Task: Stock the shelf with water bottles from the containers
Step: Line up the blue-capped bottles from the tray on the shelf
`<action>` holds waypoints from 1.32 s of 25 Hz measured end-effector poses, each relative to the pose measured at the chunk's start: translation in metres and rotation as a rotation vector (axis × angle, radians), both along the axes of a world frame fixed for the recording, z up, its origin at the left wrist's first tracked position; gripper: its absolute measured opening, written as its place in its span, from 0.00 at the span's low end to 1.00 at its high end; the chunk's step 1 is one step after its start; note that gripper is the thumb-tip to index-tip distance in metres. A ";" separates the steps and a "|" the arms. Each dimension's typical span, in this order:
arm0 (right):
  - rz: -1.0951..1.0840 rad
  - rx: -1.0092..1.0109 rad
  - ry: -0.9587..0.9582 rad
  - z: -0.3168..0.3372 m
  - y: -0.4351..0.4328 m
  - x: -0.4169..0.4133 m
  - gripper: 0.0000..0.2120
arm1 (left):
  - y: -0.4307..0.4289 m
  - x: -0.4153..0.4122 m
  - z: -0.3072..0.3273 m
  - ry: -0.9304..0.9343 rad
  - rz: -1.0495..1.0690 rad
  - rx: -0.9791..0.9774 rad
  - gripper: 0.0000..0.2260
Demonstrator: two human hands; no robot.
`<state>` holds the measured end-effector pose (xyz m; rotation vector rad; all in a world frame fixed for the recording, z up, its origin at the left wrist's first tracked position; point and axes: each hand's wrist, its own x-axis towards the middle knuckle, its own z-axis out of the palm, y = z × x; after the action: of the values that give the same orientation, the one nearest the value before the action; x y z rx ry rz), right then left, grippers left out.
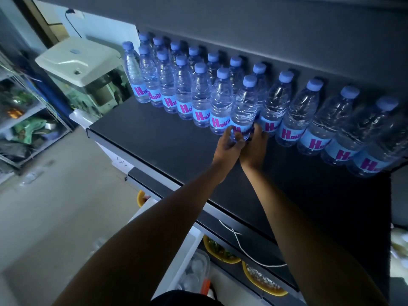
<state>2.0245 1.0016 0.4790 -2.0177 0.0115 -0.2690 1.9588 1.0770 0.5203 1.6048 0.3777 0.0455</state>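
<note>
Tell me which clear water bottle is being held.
The blue-capped clear bottle mid front row: only it has the left hand and right hand wrapped round its base.

Shelf [167, 138]: lying dark and flat, carrying water bottles along its rear.
Back row [309, 111]: standing upright, running from the left end out to the right.
Front row [183, 93]: standing just before it, covering the left part only.
End bottle [244, 107]: standing upright, closing the front row's right end.
</note>
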 end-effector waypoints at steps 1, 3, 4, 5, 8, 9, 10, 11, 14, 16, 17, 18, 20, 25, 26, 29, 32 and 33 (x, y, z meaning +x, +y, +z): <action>-0.002 0.000 -0.003 -0.001 0.001 -0.001 0.27 | 0.000 -0.001 0.000 0.002 -0.004 -0.014 0.20; 0.013 0.023 -0.016 0.001 0.002 -0.004 0.27 | 0.000 -0.005 -0.002 0.022 -0.002 -0.042 0.22; 0.023 0.052 -0.013 0.002 0.002 -0.005 0.28 | 0.002 -0.008 -0.002 0.025 0.003 -0.066 0.23; 0.021 0.082 -0.013 0.000 0.002 -0.004 0.29 | 0.003 -0.012 -0.003 0.015 0.010 -0.083 0.23; -0.005 0.205 -0.017 -0.018 -0.002 0.007 0.34 | 0.011 -0.032 -0.006 -0.030 0.089 -0.139 0.16; -0.016 0.246 -0.007 -0.014 -0.001 -0.003 0.36 | 0.016 -0.041 -0.006 -0.032 0.119 -0.155 0.15; -0.030 0.273 0.004 -0.006 0.003 -0.022 0.36 | 0.023 -0.052 -0.008 -0.044 0.151 -0.168 0.15; -0.045 0.286 0.013 0.003 0.009 -0.046 0.33 | 0.031 -0.065 -0.008 -0.069 0.185 -0.188 0.16; 0.024 0.271 -0.087 0.019 0.028 -0.125 0.26 | 0.061 -0.113 -0.013 -0.151 0.339 -0.162 0.14; 0.138 0.235 -0.158 0.010 0.042 -0.176 0.22 | 0.082 -0.154 -0.023 -0.184 0.499 -0.002 0.09; 0.200 0.217 -0.168 -0.001 0.049 -0.196 0.21 | 0.091 -0.175 -0.031 -0.178 0.562 0.053 0.07; 0.256 0.189 -0.135 -0.012 0.058 -0.219 0.20 | 0.103 -0.200 -0.042 -0.148 0.611 0.087 0.07; 0.342 0.107 -0.014 -0.045 0.074 -0.260 0.20 | 0.127 -0.248 -0.073 -0.018 0.671 0.134 0.10; 0.479 -0.234 0.308 -0.152 0.093 -0.328 0.22 | 0.170 -0.356 -0.170 0.479 0.562 0.315 0.27; 0.469 -0.295 0.384 -0.171 0.095 -0.337 0.23 | 0.173 -0.370 -0.185 0.549 0.487 0.369 0.30; 0.365 -0.364 0.718 -0.238 0.098 -0.368 0.34 | 0.178 -0.409 -0.232 0.666 0.220 0.513 0.35; 0.169 -0.215 1.059 -0.278 0.108 -0.392 0.37 | 0.169 -0.426 -0.275 0.672 0.005 0.635 0.34; 0.121 -0.135 1.175 -0.288 0.112 -0.398 0.35 | 0.163 -0.428 -0.286 0.662 -0.054 0.666 0.33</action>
<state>1.6264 1.1133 0.1906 -2.0244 0.6105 1.0277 1.5309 1.2395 0.2340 2.2719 0.8957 -0.4557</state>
